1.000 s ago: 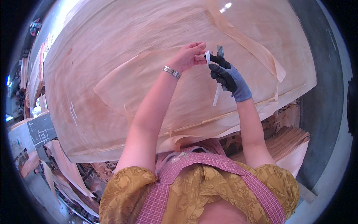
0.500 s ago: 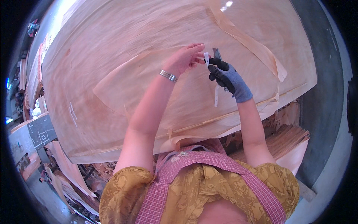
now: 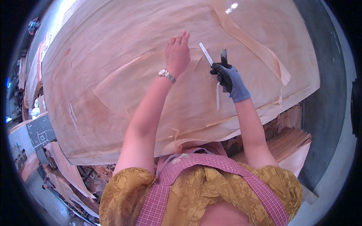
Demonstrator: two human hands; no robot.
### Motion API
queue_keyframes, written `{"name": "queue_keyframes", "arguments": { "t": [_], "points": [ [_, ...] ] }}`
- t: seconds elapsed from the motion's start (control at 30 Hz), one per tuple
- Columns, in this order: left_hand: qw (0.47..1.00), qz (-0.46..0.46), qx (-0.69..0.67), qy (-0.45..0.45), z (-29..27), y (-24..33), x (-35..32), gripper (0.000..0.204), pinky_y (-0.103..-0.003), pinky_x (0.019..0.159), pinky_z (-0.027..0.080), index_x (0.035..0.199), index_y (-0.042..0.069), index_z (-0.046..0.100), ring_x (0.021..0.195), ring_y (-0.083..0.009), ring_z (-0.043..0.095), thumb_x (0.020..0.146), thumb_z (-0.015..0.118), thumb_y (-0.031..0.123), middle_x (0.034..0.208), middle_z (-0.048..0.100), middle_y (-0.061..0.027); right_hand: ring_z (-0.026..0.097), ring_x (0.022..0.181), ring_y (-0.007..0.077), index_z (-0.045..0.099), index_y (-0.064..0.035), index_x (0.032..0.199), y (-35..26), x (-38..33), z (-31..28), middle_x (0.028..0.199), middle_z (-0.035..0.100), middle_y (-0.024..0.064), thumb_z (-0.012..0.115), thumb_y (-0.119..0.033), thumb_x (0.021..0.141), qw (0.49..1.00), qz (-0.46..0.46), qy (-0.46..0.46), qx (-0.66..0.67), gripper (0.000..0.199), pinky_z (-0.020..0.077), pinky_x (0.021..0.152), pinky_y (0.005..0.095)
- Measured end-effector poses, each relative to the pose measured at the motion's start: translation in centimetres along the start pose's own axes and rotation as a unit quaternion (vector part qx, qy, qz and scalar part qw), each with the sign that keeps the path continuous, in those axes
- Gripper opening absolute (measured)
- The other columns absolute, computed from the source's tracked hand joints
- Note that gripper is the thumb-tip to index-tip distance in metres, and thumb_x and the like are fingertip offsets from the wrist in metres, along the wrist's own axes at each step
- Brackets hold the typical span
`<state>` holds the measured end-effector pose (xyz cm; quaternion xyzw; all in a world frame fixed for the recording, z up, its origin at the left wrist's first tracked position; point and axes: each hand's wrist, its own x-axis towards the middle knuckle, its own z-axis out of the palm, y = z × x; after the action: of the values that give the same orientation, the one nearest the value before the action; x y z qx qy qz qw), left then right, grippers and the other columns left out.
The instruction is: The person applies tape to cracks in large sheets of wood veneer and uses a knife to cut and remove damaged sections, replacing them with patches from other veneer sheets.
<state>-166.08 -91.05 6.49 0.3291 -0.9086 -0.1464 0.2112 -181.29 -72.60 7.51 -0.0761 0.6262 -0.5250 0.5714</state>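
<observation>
A broad sheet of thin wood veneer (image 3: 113, 37) spreads before me, with a loose veneer piece (image 3: 124, 84) lying on it. My left hand (image 3: 177, 55), bare and with a metal watch at the wrist, is over the far edge of that piece, fingers stretched out and holding nothing. In its grey-blue and black glove, my right hand (image 3: 228, 79) is closed around a flat dark blade (image 3: 224, 56) that points away from me. The same hand pinches a white strip of dotted tape (image 3: 205, 53); a tail of it hangs below the fingers.
A long veneer offcut (image 3: 260, 47) curls across the sheet at the right. Stacked veneers (image 3: 281, 148) sit below the near right edge, beside a dark grey surface (image 3: 324, 94). White tape marks (image 3: 73, 113) show at the left, with more veneer scraps (image 3: 68, 169) lower left.
My left hand has moved away from the tape, left and farther out, and flattened palm down. My right hand has dropped slightly nearer me, the tape strip now slanting out past its fingers.
</observation>
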Motion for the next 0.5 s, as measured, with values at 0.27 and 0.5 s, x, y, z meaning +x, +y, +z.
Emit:
{"name": "queue_keyframes", "arguments": {
  "t": [0.27,0.5],
  "points": [
    [0.974,0.179,0.025,-0.137,0.8,1.3,-3.1,0.067,-0.047,0.113,0.026,0.145,0.018,0.045,0.139,-0.0272,0.035,0.086,0.062,0.046,0.154,0.036,-0.0083,0.054,0.055,0.0067,0.067,-0.0076,0.107,-0.1,0.3,0.8,0.077,0.069,0.0036,0.069,-0.033,0.091,0.999,0.021,0.02,-0.036,0.03,0.0397,0.045,0.0223],
    [0.972,0.17,0.02,-0.161,1.0,0.9,-2.5,0.072,-0.046,0.113,0.025,0.144,0.025,0.046,0.139,-0.0282,0.035,0.081,0.064,0.054,0.154,0.036,-0.01,0.059,0.055,0.0092,0.067,-0.0075,0.099,0.3,2.8,-2.7,0.075,0.069,0.0022,0.066,-0.029,0.092,0.596,-0.293,0.211,-0.717,0.023,0.0457,0.049,0.0253]
  ]
}}
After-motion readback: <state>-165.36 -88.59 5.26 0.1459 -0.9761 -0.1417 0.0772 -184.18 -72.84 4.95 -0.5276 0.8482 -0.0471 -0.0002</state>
